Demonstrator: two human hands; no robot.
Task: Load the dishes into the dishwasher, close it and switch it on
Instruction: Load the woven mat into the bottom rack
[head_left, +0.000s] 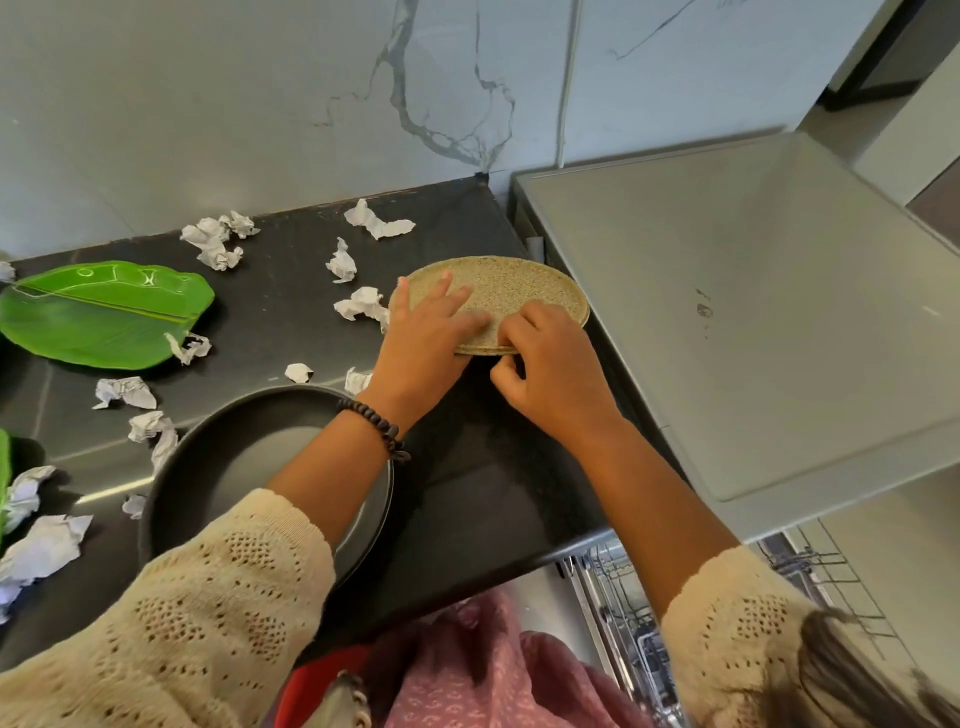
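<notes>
A stack of speckled beige plates (524, 288) lies on the black counter (467, 493) near its right edge. My left hand (431, 332) rests flat on the top plate with straight fingers. My right hand (545, 369) has its fingers curled at the near rim of the stack, pinching the edge. A dark grey plate (244, 457) sits at the counter's front, partly under my left forearm. The dishwasher rack (623, 613) shows below the counter at the lower right, pulled out.
Several crumpled paper scraps (218, 239) lie scattered over the counter. A green leaf-shaped plate (104, 312) sits at the left. A grey dishwasher top (753, 312) adjoins the counter on the right. Marble wall behind.
</notes>
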